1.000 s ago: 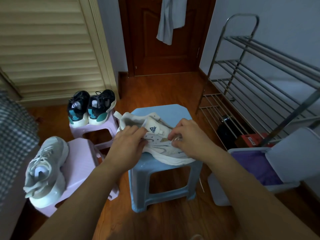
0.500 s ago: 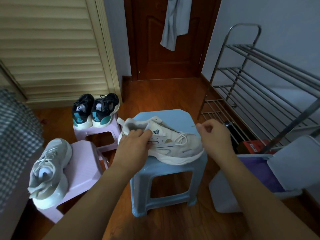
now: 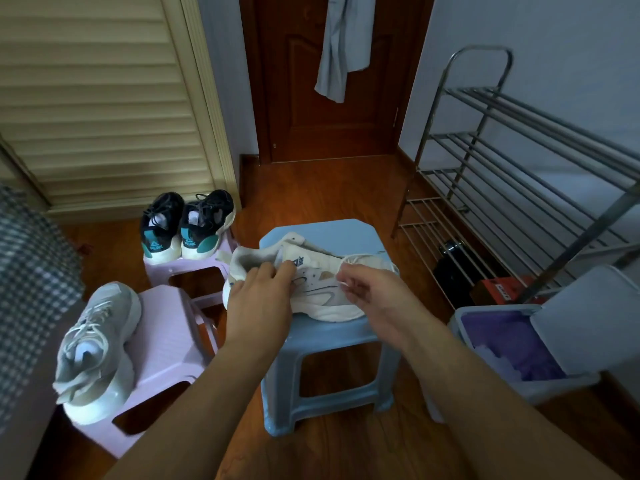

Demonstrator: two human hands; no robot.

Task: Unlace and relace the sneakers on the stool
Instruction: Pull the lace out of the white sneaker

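With your left hand gripping the sneaker at its collar on the stool, keep your right hand's fingers pinched on the lace and draw it out evenly.

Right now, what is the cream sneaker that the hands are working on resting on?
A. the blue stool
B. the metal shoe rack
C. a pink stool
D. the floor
A: the cream sneaker lies on the blue stool, with the left hand holding its heel collar and the right hand pinching a lace.
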